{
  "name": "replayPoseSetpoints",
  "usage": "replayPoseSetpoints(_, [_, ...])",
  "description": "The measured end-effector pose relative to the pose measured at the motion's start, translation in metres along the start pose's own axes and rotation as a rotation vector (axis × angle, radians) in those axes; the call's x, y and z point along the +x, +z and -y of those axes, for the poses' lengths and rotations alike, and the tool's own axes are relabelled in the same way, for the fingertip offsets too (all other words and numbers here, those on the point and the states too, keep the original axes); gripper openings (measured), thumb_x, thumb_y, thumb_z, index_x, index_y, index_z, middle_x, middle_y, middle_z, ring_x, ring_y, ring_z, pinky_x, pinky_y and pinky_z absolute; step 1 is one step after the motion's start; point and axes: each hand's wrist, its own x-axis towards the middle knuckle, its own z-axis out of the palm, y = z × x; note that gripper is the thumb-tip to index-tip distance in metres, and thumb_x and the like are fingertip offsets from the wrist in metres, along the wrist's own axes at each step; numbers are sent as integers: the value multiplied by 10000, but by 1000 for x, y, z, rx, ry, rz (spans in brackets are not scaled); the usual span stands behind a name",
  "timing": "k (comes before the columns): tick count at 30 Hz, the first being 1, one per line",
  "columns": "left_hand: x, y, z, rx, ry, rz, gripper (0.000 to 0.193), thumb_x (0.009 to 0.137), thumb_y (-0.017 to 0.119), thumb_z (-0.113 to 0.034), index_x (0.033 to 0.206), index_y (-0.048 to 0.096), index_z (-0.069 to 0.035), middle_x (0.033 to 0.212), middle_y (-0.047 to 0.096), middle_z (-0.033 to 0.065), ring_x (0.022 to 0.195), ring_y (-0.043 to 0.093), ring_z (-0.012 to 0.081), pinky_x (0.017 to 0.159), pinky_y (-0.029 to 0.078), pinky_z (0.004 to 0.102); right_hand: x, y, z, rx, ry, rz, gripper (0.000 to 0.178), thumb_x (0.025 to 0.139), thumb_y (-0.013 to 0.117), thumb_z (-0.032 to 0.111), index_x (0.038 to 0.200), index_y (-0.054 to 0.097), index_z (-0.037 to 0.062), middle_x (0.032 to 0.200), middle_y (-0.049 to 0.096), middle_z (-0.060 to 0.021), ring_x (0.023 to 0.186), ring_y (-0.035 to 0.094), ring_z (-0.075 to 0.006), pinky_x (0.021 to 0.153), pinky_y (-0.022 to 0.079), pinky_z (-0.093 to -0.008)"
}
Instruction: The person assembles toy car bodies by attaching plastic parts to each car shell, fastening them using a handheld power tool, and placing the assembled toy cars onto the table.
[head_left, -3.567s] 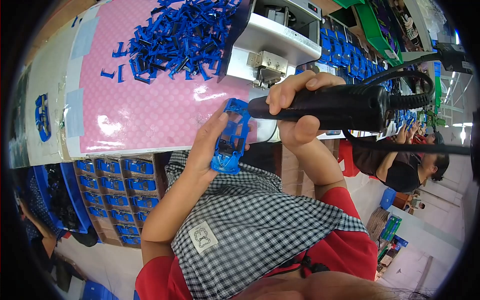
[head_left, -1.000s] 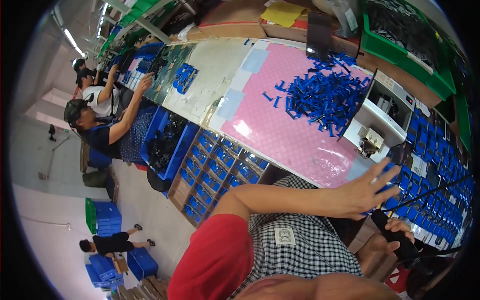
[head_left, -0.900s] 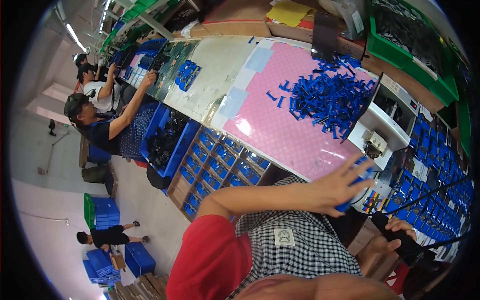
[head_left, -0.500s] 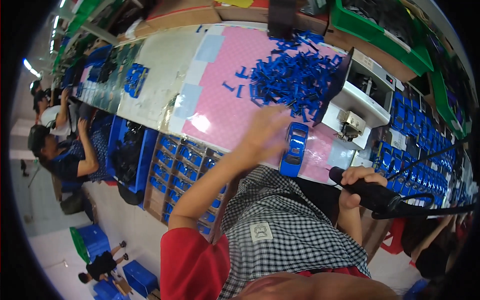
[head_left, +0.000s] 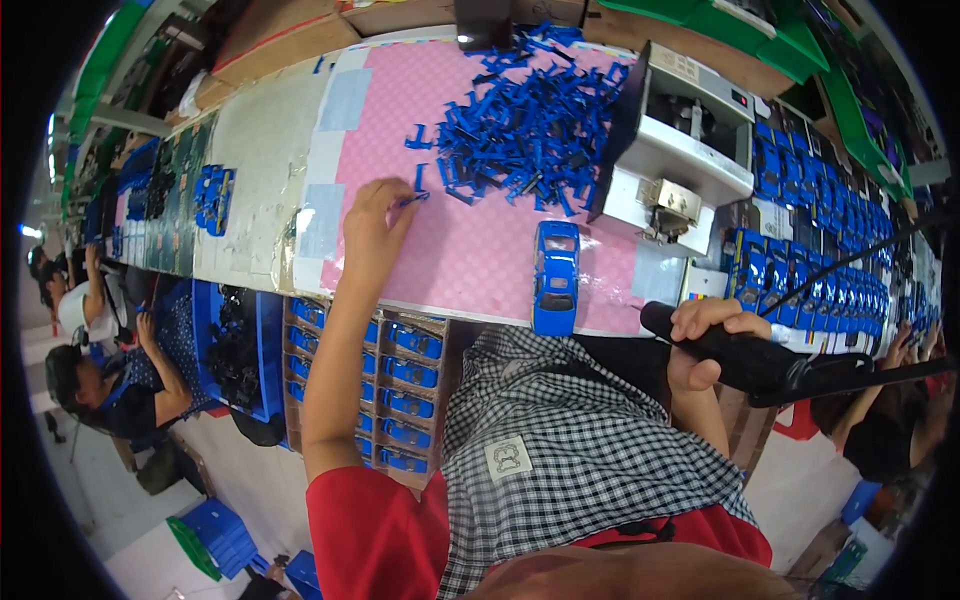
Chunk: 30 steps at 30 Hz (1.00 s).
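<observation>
My left hand point(head_left: 374, 228) is over the pink mat, left of the heap, thumb and fingertips pinched on a small blue plastic part point(head_left: 413, 199). Close by lie a few stray parts of the same kind, beside a big loose heap of blue plastic parts point(head_left: 535, 135). My right hand point(head_left: 700, 335) is wrapped round a black electric screwdriver point(head_left: 742, 378), its thin tip pointing left at the mat's front edge. Between my hands a blue toy car point(head_left: 556, 280) stands on the mat, touched by neither hand.
A white and grey machine point(head_left: 690, 150) stands right of the heap. Rows of blue toy cars point(head_left: 805, 290) fill the right side. Left of my lap is a divided box of cars point(head_left: 408, 373); beyond it, a blue crate point(head_left: 270, 350) holding black parts. People sit farther left.
My left hand has moved left, away from the toy car, and now pinches a small blue part. My right hand still holds the screwdriver. The whole view has shifted somewhat.
</observation>
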Motion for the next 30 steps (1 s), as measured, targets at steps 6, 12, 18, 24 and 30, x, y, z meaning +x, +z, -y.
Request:
replayPoseSetpoints(6, [-11,23,-54,-634,-476,158,178,804,627,48,963,681,-11,921,615,63,822,554,109,714,453,233,4,-1,-2,20,0,52,609,758,698,527,1024,337,115,757,496,-71,554,509,-149,536,474,-282])
replayPoseSetpoints(12, [12,50,-110,-487,-12,178,163,814,599,22,946,683,-24,888,606,108,805,592,228,707,470,297,4,1,6,17,26,62,583,785,682,491,1034,318,110,775,503,-77,578,539,-158,548,495,-296])
replayPoseSetpoints(18, [25,50,-113,-321,14,456,155,793,617,2,935,678,1,935,615,114,829,598,212,719,478,289,2,-8,13,48,99,94,558,785,713,417,1035,320,111,814,509,-80,627,552,-166,605,505,-314])
replayPoseSetpoints(24, [26,49,-119,-459,-81,526,179,761,660,-9,937,683,10,935,618,104,814,591,181,716,483,267,0,-20,9,145,66,108,544,775,756,302,1076,351,100,846,525,-92,656,558,-175,617,500,-333])
replayPoseSetpoints(30, [25,47,-132,-330,33,462,119,770,644,5,884,672,24,817,578,134,752,584,255,678,462,318,-6,-17,3,64,103,-3,472,659,826,191,958,477,82,810,570,-80,712,580,-198,599,457,-299])
